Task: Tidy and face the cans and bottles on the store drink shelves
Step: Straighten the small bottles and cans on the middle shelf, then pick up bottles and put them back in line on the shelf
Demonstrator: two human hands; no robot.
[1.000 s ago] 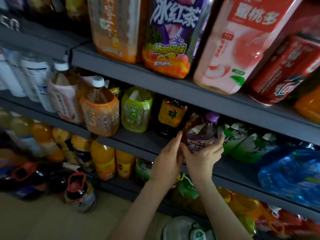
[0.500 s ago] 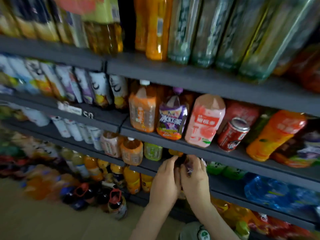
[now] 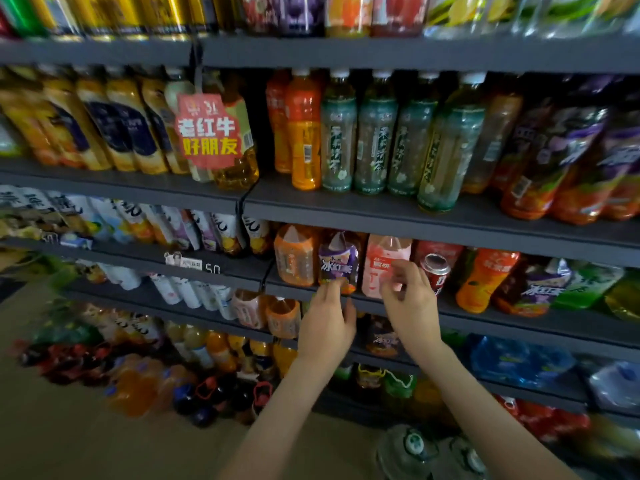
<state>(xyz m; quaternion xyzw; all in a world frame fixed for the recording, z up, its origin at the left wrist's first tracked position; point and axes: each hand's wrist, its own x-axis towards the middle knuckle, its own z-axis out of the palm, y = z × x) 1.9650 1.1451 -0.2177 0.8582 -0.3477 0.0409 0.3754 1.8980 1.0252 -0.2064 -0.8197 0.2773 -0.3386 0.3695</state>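
Dark grey metal shelves (image 3: pixel 467 221) run in tiers across the view, above a tan floor (image 3: pixel 76 445) at near left. Both hands are raised to the middle tier. The left hand (image 3: pixel 327 323) has its fingers loosely bent and released, tips at the foot of the purple-labelled bottle (image 3: pixel 337 259); whether they touch it cannot be told. The right hand (image 3: pixel 412 308) is blurred, fingers spread and released, in front of the pink bottle (image 3: pixel 377 258) just right of the purple one. An orange bottle (image 3: pixel 296 259) stands to their left, a tilted red can (image 3: pixel 434 271) to their right. One tier up stand tall green tea bottles (image 3: pixel 374 140), clear plastic with ribbed sides, and a red paper tag (image 3: pixel 207 131) hangs at left. Dark round bottles (image 3: pixel 207 396) sit on the floor.
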